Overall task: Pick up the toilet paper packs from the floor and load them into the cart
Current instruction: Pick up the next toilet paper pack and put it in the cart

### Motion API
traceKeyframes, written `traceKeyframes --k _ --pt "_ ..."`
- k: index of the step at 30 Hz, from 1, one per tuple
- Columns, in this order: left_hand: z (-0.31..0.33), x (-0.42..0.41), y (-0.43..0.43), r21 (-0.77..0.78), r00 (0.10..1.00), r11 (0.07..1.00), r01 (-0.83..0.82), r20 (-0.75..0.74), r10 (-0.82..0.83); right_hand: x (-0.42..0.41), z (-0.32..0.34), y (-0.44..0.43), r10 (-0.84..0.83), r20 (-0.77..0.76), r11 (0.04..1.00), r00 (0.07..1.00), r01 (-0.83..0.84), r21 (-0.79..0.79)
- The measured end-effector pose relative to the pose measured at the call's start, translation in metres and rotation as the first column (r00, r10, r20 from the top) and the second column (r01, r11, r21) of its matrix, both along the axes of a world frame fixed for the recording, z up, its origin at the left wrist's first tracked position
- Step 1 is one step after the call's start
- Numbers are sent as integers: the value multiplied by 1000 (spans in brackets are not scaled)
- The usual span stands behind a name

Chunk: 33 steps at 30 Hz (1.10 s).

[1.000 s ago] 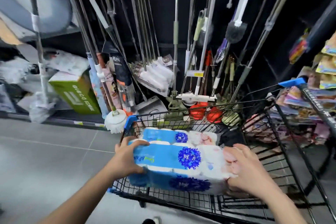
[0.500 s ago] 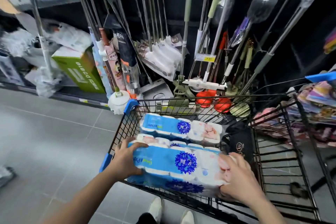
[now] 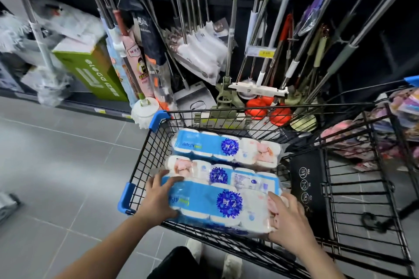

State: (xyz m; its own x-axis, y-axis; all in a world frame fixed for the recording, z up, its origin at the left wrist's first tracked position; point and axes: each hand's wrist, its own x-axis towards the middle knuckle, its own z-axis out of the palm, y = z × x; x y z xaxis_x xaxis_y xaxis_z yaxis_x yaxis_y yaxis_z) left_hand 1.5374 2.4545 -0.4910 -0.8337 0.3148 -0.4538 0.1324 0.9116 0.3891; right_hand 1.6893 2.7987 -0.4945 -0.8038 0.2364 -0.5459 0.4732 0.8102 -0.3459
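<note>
A blue-and-white toilet paper pack [image 3: 223,205] with a dark blue flower print rests over the near edge of the black wire cart [image 3: 145,161]. My left hand [image 3: 158,199] grips its left end and my right hand [image 3: 288,219] grips its right end. Two more packs lie inside the cart: a middle pack [image 3: 223,175] right behind the held one and a far pack [image 3: 226,146] near the cart's front wall. The held pack hides part of the middle pack.
A shelf of mops, brooms and long handles [image 3: 231,29] stands behind the cart. A green box [image 3: 90,68] sits on the low shelf at left. Grey tiled floor [image 3: 56,165] stretches left. The cart's black child-seat flap [image 3: 306,186] is at right. My shoes [image 3: 231,263] show below.
My view has tilted down and moved closer to the cart. Both hands have carried the pack lower, down onto the cart's near side behind the two loaded packs.
</note>
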Motion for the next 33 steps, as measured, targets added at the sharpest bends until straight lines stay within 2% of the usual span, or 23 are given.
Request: traceKeyframes --k 10,14,18,21,25,28,33 --pt "-22 -3 4 -125 998 990 66 29 -63 3 -41 -1 -4 70 1000 998 5 -19" --pt "-37 0 5 -141 997 987 72 12 -71 0 -55 -3 20 110 1000 994 -22 17" --pt "-48 -2 9 -220 996 972 86 37 -79 -5 -65 -6 39 149 998 988 -46 46" --pt "-58 -3 7 -262 996 962 75 64 -60 -3 -75 -8 36 153 999 988 -41 29" --pt "-67 -5 5 -204 995 978 -35 88 53 -2 -86 -10 -26 129 999 991 30 -29" --pt "-66 -5 6 -234 997 971 41 68 -26 -4 -90 -11 -131 123 988 984 141 -69" --pt "-63 -2 9 -271 995 959 89 63 -75 -4 -89 -15 -93 101 991 991 102 -92"
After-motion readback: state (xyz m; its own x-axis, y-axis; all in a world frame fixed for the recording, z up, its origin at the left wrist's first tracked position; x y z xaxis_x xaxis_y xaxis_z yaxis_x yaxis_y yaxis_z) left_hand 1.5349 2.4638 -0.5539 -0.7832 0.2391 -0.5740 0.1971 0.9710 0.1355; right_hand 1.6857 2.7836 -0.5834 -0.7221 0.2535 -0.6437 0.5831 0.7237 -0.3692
